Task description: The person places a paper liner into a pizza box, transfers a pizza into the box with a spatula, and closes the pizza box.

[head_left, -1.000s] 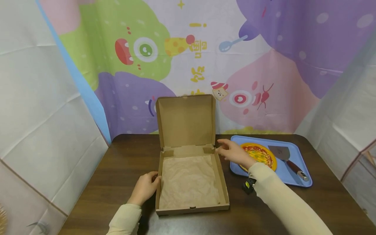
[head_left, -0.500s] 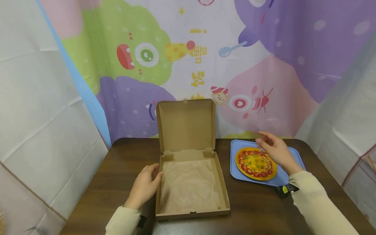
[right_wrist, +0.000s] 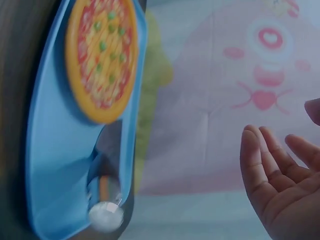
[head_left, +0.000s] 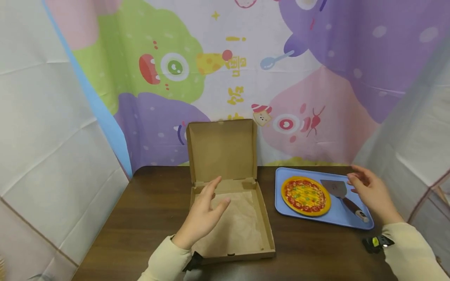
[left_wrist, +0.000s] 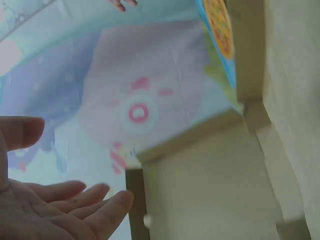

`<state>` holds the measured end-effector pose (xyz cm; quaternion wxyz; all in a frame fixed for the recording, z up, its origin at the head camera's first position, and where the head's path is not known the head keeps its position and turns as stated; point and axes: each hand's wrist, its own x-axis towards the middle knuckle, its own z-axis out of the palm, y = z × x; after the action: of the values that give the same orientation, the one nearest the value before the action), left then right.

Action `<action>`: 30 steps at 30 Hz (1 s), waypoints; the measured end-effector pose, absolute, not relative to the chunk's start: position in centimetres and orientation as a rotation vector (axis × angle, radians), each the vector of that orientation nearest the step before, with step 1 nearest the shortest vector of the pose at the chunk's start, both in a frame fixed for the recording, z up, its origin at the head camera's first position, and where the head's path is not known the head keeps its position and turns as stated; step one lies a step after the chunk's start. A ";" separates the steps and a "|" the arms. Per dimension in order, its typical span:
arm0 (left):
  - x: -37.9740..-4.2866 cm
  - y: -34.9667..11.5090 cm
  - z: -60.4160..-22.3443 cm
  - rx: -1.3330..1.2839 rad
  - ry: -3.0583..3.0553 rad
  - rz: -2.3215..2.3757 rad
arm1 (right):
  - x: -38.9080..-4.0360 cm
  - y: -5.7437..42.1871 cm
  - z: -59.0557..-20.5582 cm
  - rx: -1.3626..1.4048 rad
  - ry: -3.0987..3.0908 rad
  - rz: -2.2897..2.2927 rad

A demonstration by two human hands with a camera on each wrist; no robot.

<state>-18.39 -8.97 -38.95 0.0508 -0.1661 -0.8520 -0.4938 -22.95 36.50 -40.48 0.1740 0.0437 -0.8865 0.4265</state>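
Note:
An opened cardboard pizza box (head_left: pixel 265 218) stands on the table, its lid (head_left: pixel 223 152) upright at the back and brown paper (head_left: pixel 242 222) lining its base. Above the box's left part my left hand (head_left: pixel 201 214) hovers with fingers extended, holding nothing. My right hand (head_left: pixel 374 191) is in the air at the right edge of the blue tray (head_left: pixel 281 203), its fingers loosely bent and nothing in them. On that tray lie a pizza (head_left: pixel 306 196) with a yellow rim and, to its right, a pizza server (head_left: pixel 335 189) with a brown handle, close to my right hand.
Behind the table (head_left: pixel 151 210) hangs a curtain (head_left: pixel 225 78) printed with cartoon monsters. Pale fabric walls (head_left: pixel 52 136) flank the table at both sides. The tray stands right of the box, with a strip of tabletop between them.
My right hand has moved right from the box's back corner, across the pizza, to beyond the pizza server. The left hand has left the box's left edge and risen over the box.

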 end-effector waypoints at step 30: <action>-23.4 6.0 -42.1 -0.717 -2.925 -1.673 | -22.3 42.8 -48.6 -0.398 -2.773 1.184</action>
<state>-23.41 6.00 -42.09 -0.1510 -0.2057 -0.8392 -0.4802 -22.34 42.76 -48.55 0.0502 -0.1308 -0.9107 0.3887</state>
